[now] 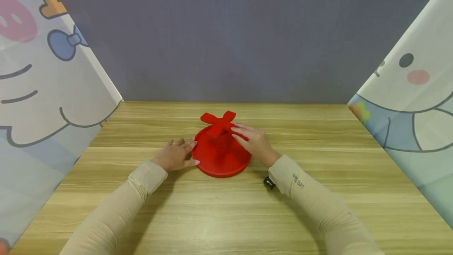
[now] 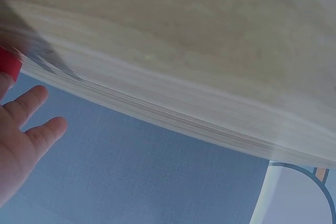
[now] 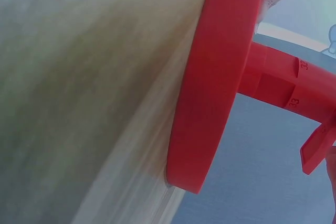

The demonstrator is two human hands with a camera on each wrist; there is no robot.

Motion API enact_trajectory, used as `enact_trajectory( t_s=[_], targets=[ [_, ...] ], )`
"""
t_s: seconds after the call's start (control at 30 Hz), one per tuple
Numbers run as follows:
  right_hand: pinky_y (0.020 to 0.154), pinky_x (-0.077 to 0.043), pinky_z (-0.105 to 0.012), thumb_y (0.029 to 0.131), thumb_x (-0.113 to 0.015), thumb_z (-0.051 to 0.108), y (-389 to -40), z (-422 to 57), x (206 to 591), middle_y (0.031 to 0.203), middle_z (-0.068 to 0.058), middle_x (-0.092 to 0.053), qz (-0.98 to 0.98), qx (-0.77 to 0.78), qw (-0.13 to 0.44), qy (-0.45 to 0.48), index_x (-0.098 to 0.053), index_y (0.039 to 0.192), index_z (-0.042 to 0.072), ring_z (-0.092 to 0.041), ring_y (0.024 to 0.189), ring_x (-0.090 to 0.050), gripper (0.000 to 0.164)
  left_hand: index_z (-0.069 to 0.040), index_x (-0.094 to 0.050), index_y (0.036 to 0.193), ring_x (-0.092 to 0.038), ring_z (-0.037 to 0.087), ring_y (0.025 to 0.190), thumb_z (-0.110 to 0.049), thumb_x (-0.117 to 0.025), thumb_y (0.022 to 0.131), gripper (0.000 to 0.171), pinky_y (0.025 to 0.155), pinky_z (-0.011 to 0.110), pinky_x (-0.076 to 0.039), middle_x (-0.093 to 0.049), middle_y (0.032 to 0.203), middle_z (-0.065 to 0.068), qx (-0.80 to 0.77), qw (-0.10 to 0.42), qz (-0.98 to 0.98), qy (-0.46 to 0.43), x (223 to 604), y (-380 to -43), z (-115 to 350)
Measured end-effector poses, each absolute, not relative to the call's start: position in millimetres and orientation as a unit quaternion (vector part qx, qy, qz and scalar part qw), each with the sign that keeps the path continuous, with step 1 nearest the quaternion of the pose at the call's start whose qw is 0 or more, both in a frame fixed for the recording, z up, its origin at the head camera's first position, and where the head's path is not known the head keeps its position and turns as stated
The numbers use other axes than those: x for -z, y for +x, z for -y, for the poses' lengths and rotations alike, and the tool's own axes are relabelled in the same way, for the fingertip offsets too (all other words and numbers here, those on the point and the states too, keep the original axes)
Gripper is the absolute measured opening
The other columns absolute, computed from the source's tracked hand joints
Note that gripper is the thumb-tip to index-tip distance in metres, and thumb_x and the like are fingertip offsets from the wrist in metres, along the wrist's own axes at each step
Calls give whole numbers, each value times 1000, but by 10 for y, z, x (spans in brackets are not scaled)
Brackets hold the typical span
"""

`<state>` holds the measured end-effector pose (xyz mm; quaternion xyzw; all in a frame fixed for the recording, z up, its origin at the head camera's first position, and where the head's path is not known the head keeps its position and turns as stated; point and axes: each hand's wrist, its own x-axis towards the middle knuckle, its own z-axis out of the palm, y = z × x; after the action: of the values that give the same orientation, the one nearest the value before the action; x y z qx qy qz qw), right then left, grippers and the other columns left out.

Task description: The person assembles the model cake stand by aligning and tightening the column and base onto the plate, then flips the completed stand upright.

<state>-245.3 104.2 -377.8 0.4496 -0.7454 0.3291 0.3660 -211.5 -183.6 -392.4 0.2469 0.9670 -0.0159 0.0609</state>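
In the head view a red round base (image 1: 221, 166) lies on the table. From it rises a red post (image 3: 283, 80) bearing raised numbers, in the right wrist view. A red cross-shaped piece (image 1: 220, 120) with flat arms tops the post. At the left rim of the base, my left hand (image 1: 174, 156) rests with fingers spread and thumb apart, touching the edge. My right hand (image 1: 256, 141) reaches to the right side of the cross piece, fingertips at one arm. A gap shows between its thumb and forefinger. In the left wrist view only part of the left hand (image 2: 21, 135) appears.
A small black object (image 1: 269, 183) lies by the right sleeve's cuff on the wood-grained table (image 1: 219, 215). Behind stands a grey-blue panel (image 1: 226, 38). Cartoon-printed cloths (image 1: 42, 89) flank the table on both sides.
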Motion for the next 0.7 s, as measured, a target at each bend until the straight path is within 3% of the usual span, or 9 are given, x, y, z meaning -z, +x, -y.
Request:
enact_trajectory(
  t_s=[0.7],
  targets=[
    [80, -54, -38, 63, -86, 0, -2340, -981, 3740, 99, -19, -71, 740, -277, 391, 472, -74, 96, -5, -29, 92, -69, 35, -4, -38, 146, -37, 45, 131, -57, -50, 92, 77, 105, 63, -26, -36, 151, 12, 20, 66, -967, 245, 3925, -2113, 1824]
  ],
)
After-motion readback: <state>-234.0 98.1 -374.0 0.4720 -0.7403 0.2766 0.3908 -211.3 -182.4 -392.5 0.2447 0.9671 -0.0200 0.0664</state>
